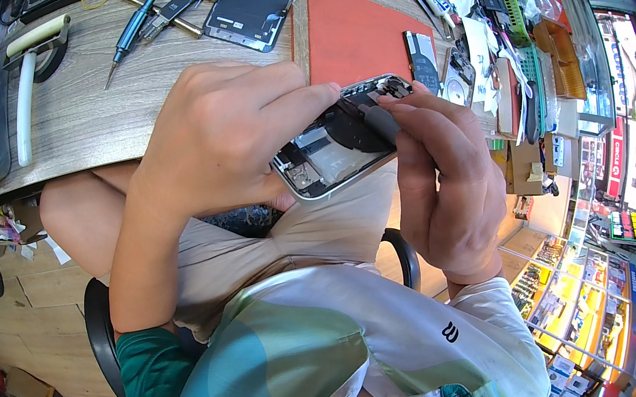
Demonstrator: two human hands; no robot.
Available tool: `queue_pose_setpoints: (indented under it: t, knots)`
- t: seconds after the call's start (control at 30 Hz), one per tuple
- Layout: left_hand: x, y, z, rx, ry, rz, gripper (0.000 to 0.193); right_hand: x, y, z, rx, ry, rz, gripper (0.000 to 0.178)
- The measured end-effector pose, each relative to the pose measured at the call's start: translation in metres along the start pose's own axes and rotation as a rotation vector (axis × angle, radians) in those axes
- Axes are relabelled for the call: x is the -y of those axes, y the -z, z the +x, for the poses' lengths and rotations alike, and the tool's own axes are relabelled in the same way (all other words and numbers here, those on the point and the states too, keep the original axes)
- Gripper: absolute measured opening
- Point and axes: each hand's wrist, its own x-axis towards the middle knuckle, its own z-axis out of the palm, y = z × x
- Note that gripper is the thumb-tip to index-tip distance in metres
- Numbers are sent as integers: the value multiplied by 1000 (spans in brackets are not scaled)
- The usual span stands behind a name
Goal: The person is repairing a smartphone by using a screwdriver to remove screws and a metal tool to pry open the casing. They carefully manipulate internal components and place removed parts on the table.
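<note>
An opened phone housing (322,167) with a pale metal rim is held tilted above my lap, its inside facing up. My left hand (214,124) is closed on its left side, with a fingertip at the far edge. At the right end, my right hand (452,171) has its fingers bent and pressed together close to the camera corner. A dark grey piece (379,123) crosses the housing beside these fingers; its kind cannot be made out. The right palm hides part of the housing's right edge.
On the table lie a red mat (347,28), a detached phone screen (258,4), a blue screwdriver (135,25), a metal clamp holder (178,11) and a white-handled roller (31,92). A black part (421,54) rests on the mat's right edge. Clutter and baskets (506,1) fill the right side.
</note>
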Motion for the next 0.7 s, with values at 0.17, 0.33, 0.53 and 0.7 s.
queue_pose_setpoints:
  t: [0.17,0.33,0.53,0.7]
  knots:
    - [-6,-6,-3,-3,13,36,69,0,0,-8,-20,-1,52,45]
    - [-16,-10,-2,-22,40,53,62,-1,2,-18,-41,-37,84,46]
    - [-37,-20,5,-95,137,91,60,-8,-1,-32,-114,-30,157,49]
    - [-51,-27,7,-122,222,84,60,-12,1,-39,-126,-42,196,50]
